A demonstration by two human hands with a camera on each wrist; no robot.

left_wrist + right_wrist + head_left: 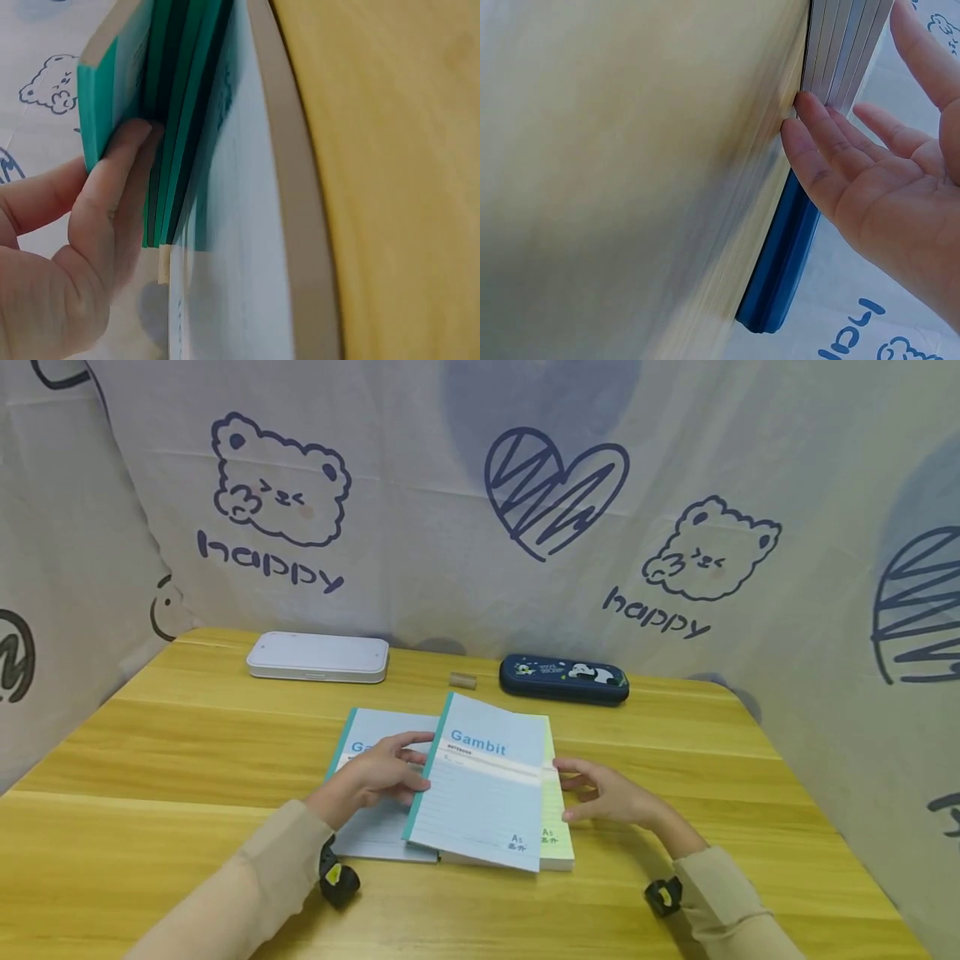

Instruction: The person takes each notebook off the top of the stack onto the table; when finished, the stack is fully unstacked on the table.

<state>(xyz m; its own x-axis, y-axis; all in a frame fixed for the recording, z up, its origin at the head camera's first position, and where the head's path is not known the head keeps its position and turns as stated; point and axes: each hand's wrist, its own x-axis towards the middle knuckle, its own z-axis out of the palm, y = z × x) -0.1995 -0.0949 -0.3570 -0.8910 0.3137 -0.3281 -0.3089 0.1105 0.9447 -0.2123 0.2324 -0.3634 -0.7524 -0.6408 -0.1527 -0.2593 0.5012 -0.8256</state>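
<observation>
My left hand (386,772) pinches a light blue Gambit notebook (480,802) by its teal spine, thumb on one face and fingers on the other. That notebook is tilted, its spine side raised over a stack of several notebooks. A yellow-green notebook (555,806) shows at the stack's right edge. In the left wrist view, the stack's teal spines (176,142) lie below the held notebook. Another light blue notebook (390,835) lies on the left, partly covered by my left hand. My right hand (611,793) has its fingers extended against the stack's page edges (844,52).
At the back of the wooden table (187,760) are a white case (318,656), a small brown cylinder (462,680) and a dark blue panda pencil case (562,679). A printed cloth (420,510) hangs behind and along the sides.
</observation>
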